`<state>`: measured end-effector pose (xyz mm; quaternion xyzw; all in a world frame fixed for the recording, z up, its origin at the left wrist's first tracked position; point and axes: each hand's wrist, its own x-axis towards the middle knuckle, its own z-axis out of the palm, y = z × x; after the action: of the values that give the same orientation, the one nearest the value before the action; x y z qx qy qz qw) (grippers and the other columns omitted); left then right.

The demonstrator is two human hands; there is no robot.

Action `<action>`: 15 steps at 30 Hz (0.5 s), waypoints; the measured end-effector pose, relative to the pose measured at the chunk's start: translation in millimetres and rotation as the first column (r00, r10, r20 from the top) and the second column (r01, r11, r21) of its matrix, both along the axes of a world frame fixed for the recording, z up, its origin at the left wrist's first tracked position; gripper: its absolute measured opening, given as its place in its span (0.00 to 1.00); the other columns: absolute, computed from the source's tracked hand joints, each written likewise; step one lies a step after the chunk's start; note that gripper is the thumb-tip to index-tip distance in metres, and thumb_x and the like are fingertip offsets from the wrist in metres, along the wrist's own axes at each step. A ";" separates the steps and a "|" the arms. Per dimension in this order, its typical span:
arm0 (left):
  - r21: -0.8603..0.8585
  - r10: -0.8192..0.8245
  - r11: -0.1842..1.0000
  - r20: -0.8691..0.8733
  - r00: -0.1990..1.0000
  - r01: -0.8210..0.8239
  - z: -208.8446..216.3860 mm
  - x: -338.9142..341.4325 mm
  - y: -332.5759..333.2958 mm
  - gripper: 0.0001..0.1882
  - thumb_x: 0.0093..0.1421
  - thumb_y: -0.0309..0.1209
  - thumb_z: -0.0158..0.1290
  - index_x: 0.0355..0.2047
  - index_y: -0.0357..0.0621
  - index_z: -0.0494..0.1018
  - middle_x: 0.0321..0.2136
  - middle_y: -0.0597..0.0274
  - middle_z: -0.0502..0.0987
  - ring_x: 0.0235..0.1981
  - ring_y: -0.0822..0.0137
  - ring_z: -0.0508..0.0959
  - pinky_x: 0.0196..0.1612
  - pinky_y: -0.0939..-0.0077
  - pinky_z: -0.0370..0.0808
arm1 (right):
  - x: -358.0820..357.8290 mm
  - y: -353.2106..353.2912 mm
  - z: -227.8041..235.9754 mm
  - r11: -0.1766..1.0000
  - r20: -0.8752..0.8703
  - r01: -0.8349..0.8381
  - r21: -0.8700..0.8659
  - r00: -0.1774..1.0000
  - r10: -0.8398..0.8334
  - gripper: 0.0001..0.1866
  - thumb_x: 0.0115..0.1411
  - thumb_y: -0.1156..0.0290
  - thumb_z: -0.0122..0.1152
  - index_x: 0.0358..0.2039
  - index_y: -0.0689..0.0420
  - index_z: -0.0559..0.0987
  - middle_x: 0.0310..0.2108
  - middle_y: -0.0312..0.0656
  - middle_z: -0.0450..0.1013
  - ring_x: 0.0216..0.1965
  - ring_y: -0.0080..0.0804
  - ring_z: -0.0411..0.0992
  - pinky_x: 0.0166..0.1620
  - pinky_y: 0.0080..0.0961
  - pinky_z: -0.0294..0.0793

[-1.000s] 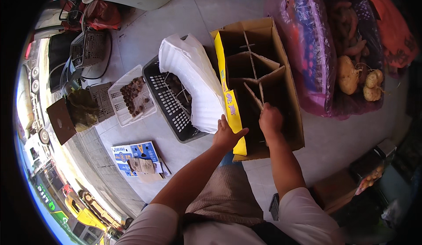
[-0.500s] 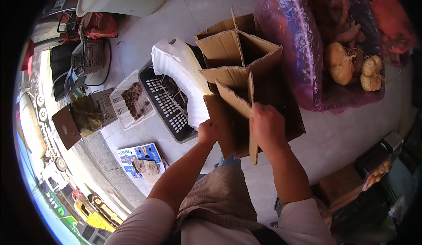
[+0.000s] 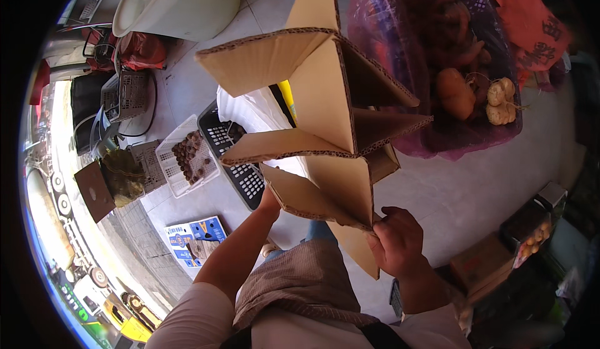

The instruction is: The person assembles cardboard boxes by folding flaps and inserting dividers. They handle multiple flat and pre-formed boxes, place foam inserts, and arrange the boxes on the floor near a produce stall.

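Note:
A cardboard divider (image 3: 317,112) of interlocking brown panels is raised close before me, its flaps spread to both sides. My right hand (image 3: 400,239) is closed on its near end, thumb against the panel. Beside the divider's lower left flap is my left hand (image 3: 270,204); its fingers are hidden behind the cardboard, so I cannot tell what they grip. Partly covered by the divider, a black slotted crate (image 3: 247,183) stands on the floor with a white liner (image 3: 250,111) over it.
Left of the crate is a white basket (image 3: 169,155) of small brown round items. A purple plastic-lined crate (image 3: 425,133) of root vegetables stands at the right, with a red bag (image 3: 531,30) behind it. A pale tub (image 3: 187,11) is far left; a flattened blue-and-white carton (image 3: 203,230) lies near left.
The divider has risen toward me and tilted, its flaps spreading apart. My right hand has moved nearer and slightly right with it. My left hand has shifted left, its fingers now hidden.

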<state>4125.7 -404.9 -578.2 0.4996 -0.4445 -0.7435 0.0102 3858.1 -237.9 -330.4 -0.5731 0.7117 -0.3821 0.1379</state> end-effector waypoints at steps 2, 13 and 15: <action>0.670 0.503 0.728 -0.375 0.778 -0.147 -3.0 46.0 -10.2 0.23 0.65 0.39 0.39 0.58 0.44 0.58 0.57 0.57 0.63 0.57 0.61 0.63 0.58 0.69 0.61 | 10.0 -9.8 19.1 0.989 0.075 -0.113 -0.095 0.990 0.120 0.11 0.45 0.77 0.63 0.28 0.63 0.71 0.21 0.43 0.67 0.23 0.39 0.68 0.37 0.39 0.76; 0.313 0.751 0.645 -0.424 0.505 -0.697 191.4 167.5 -55.4 0.35 0.61 0.59 0.33 0.57 0.44 0.60 0.55 0.58 0.66 0.56 0.58 0.65 0.58 0.58 0.61 | 134.6 -113.6 35.4 0.969 0.437 -0.217 0.121 0.888 0.144 0.12 0.56 0.69 0.58 0.37 0.61 0.69 0.28 0.51 0.71 0.30 0.50 0.71 0.32 0.39 0.69; 0.354 0.810 0.561 -0.419 0.410 -0.748 203.8 203.2 -37.7 0.41 0.58 0.66 0.31 0.58 0.48 0.59 0.57 0.61 0.64 0.59 0.59 0.61 0.61 0.57 0.55 | 165.7 -126.3 19.4 0.944 0.435 -0.189 0.271 0.899 0.055 0.15 0.58 0.69 0.56 0.41 0.62 0.66 0.30 0.54 0.72 0.32 0.54 0.72 0.33 0.41 0.70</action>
<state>4329.0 -442.6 -374.4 0.4170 -0.0959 -0.7830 0.4515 4023.8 -364.2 -310.9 -0.4928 0.6777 -0.3722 0.3992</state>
